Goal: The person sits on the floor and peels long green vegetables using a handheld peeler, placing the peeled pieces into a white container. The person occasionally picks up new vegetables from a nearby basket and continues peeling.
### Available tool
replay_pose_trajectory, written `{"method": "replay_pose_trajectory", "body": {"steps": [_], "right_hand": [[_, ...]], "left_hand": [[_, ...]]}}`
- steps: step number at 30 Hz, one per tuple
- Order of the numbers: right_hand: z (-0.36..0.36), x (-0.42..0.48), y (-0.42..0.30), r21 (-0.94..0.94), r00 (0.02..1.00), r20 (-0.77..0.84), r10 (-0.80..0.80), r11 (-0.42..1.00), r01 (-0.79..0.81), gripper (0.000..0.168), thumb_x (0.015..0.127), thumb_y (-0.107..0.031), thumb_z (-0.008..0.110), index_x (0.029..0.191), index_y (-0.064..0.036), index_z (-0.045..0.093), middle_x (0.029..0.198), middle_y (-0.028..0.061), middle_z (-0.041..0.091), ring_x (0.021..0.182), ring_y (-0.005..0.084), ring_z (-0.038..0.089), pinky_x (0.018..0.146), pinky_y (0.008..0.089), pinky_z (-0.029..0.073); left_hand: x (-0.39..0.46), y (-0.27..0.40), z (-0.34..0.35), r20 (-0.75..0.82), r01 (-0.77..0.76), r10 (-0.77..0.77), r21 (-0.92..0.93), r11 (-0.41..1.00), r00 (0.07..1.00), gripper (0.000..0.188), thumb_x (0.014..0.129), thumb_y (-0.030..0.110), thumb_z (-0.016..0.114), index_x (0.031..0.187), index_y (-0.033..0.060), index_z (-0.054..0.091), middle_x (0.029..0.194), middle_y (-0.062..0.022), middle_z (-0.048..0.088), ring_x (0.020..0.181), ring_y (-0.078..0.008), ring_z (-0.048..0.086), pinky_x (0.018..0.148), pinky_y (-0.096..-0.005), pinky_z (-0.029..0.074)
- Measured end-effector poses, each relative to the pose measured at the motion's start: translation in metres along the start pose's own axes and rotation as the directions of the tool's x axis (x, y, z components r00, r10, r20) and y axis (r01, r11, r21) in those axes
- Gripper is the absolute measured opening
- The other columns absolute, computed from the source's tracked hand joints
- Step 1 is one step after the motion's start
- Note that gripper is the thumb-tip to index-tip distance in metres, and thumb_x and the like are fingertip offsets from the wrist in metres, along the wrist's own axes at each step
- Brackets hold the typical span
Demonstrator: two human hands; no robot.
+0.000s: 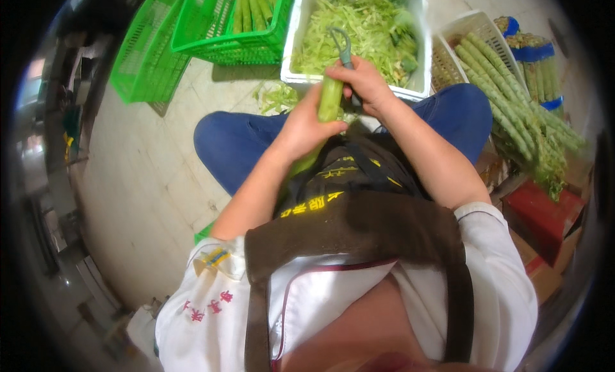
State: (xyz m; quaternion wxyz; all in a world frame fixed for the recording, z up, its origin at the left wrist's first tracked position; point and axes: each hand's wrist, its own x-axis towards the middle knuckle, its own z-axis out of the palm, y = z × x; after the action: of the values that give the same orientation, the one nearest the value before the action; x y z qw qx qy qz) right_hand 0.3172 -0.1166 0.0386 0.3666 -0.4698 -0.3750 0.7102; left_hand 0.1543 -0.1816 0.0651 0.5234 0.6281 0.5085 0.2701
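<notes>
My left hand (305, 127) grips a pale green, peeled celtuce stalk (330, 103), its thumb across the front. The stalk slants up from my lap towards the foam box, and its lower part lies against my apron (355, 218). My right hand (367, 84) is closed around the handle of a grey-green peeler (342, 43), with the looped head pointing away from me. Its thumb rests close to the stalk's upper end; whether it touches the stalk is unclear. Beyond the peeler, a white foam box (285, 67) holds a heap of green peelings (355, 31).
One green plastic crate (230, 52) holds several peeled stalks (252, 12); another green crate (144, 69) stands left of it. To the right, unpeeled stalks (499, 79) lean over a white basket (480, 21). Loose peelings (276, 98) lie on the floor. A red box (543, 223) is lower right.
</notes>
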Motion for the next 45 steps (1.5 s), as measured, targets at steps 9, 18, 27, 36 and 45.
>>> {"method": "replay_pose_trajectory", "body": {"steps": [9, 18, 27, 36, 45], "right_hand": [[-0.078, 0.028, -0.017, 0.655, 0.959, 0.102, -0.264, 0.743, 0.135, 0.033, 0.092, -0.021, 0.048, 0.113, 0.003, 0.05, 0.111, 0.0198, 0.058, 0.055, 0.0077, 0.043, 0.053, 0.0218, 0.04], [-0.058, 0.023, -0.005, 0.563, 0.992, 0.063, -0.105, 0.825, 0.052, 0.033, 0.092, -0.023, 0.049, 0.113, 0.003, 0.049, 0.118, 0.0194, 0.055, 0.054, 0.0074, 0.041, 0.053, 0.0236, 0.04], [-0.045, 0.015, 0.001, 0.725, 0.996, 0.074, -0.044, 0.688, -0.023, 0.032, 0.091, -0.024, 0.053, 0.11, 0.002, 0.048, 0.107, 0.0175, 0.06, 0.053, 0.0065, 0.042, 0.049, 0.0213, 0.04], [-0.01, 0.01, -0.011, 0.227, 0.957, -0.255, 0.14, 0.971, -0.082, 0.037, 0.094, -0.04, 0.048, 0.092, -0.004, 0.055, 0.062, 0.0004, 0.051, 0.044, 0.0084, 0.041, 0.043, 0.0231, 0.036], [0.035, -0.075, -0.016, -0.833, 0.885, 0.455, -0.103, 0.301, 0.464, 0.024, 0.09, -0.03, 0.049, 0.087, -0.007, 0.055, 0.083, 0.0164, 0.062, 0.078, 0.0389, 0.059, 0.068, 0.0461, 0.046]], "left_hand": [[-0.062, -0.019, -0.044, 0.439, 0.464, -0.221, -0.588, 0.662, 0.871, 0.051, 0.079, 0.021, 0.067, 0.121, -0.0006, 0.049, 0.086, -0.0062, 0.058, 0.069, -0.0116, 0.055, 0.063, -0.0244, 0.047], [-0.061, -0.018, -0.033, 0.131, 0.19, -0.15, -0.389, 0.902, 0.98, 0.062, 0.076, 0.012, 0.072, 0.129, -0.0012, 0.042, 0.105, -0.006, 0.058, 0.088, -0.0097, 0.055, 0.075, -0.0227, 0.046], [-0.053, -0.013, -0.03, 0.213, 0.1, -0.019, -0.378, 0.92, 0.977, 0.063, 0.081, 0.024, 0.068, 0.131, 0.0001, 0.039, 0.111, -0.0095, 0.056, 0.098, -0.0164, 0.055, 0.084, -0.0258, 0.044], [0.02, -0.034, -0.01, 0.318, 0.348, -0.143, -0.88, 0.324, 0.937, 0.043, 0.098, 0.041, 0.031, 0.109, 0.0047, 0.051, 0.079, -0.0113, 0.057, 0.058, -0.0189, 0.052, 0.053, -0.0265, 0.044], [0.04, -0.059, -0.03, 0.224, 0.243, -0.129, -0.957, 0.156, 0.966, 0.044, 0.097, 0.046, 0.031, 0.111, 0.0098, 0.051, 0.081, -0.0083, 0.058, 0.066, -0.0189, 0.055, 0.06, -0.03, 0.047]]}}
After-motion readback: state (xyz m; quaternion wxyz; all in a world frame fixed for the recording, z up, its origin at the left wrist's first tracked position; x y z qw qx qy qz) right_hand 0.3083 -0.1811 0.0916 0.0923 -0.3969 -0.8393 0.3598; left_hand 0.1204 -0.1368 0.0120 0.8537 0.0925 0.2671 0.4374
